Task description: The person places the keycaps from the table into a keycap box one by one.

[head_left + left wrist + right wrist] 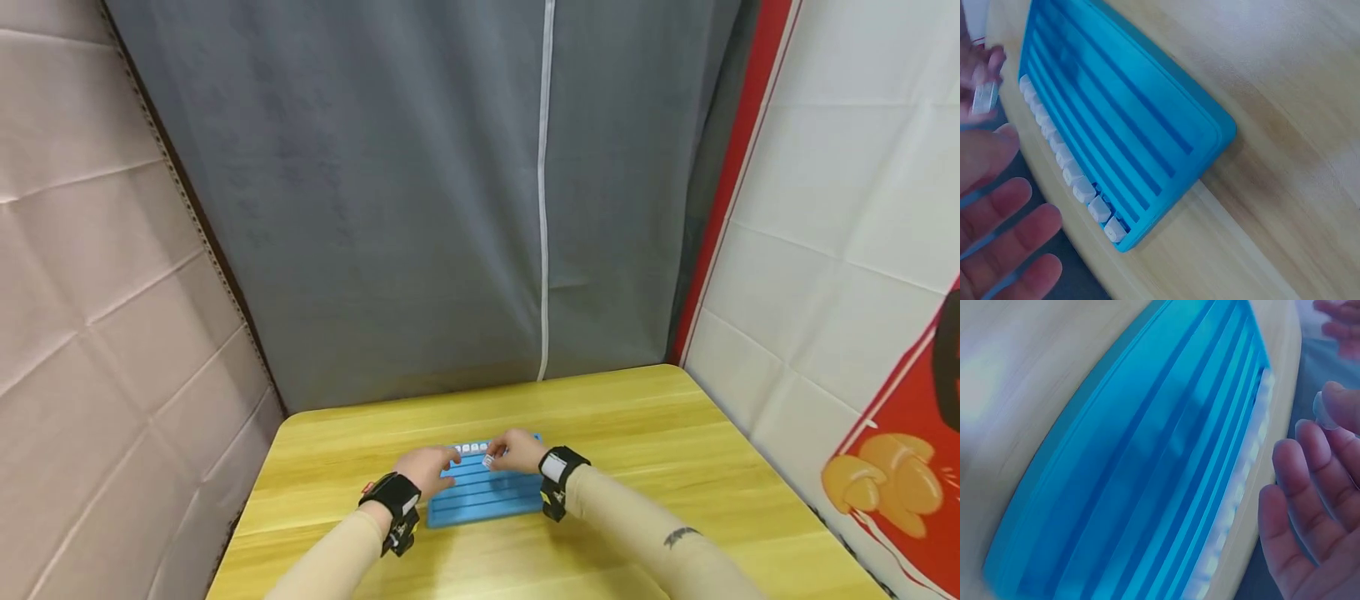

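A blue tray (480, 502) with long parallel grooves lies on the table. White keycaps (1072, 174) stand in a row in its far groove. My right hand (519, 452) pinches a white keycap (985, 98) between thumb and fingertip, above the tray's far part. Dark marks show on the keycap's face in the head view. My left hand (424, 468) hovers by the tray's left end, with fingers spread and slightly bent. The left wrist view shows nothing between those fingers (1038, 228).
The wooden table (337, 467) extends around the tray on all sides. Behind it hangs a grey curtain (412, 208). Pale fabric walls (97, 292) stand to the left and right. Both wrists wear black strapped devices (557, 479).
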Demonstrator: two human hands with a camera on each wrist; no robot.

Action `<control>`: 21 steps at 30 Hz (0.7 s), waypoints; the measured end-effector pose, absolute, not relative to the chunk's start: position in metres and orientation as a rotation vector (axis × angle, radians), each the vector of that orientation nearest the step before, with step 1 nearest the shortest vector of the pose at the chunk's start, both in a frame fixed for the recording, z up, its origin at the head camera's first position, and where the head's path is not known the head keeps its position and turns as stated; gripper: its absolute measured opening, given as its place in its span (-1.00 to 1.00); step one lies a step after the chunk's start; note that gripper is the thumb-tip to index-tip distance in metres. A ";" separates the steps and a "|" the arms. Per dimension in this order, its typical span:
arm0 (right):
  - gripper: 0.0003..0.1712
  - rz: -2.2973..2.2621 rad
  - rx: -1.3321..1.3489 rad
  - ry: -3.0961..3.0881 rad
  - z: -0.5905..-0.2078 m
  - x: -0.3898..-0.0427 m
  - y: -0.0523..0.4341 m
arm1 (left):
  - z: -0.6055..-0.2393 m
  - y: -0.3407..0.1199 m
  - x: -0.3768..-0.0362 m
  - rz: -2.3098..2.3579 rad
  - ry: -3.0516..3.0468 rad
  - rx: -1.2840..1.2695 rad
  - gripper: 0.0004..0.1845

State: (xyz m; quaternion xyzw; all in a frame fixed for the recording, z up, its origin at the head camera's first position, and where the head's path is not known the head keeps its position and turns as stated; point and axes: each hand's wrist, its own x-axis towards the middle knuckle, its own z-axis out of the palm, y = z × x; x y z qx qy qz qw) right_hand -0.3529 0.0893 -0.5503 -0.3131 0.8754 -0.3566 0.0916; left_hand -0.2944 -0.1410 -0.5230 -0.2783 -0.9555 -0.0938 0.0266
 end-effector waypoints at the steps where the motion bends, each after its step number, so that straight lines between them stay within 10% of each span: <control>1: -0.89 -1.083 -0.923 2.575 -0.550 -0.352 0.085 | -0.523 -0.139 -0.295 -0.274 -2.941 -0.870 -0.73; 21: -0.85 -1.261 -0.761 2.296 -0.543 -0.339 0.060 | -0.533 -0.122 -0.293 -0.139 -2.667 -0.959 -0.71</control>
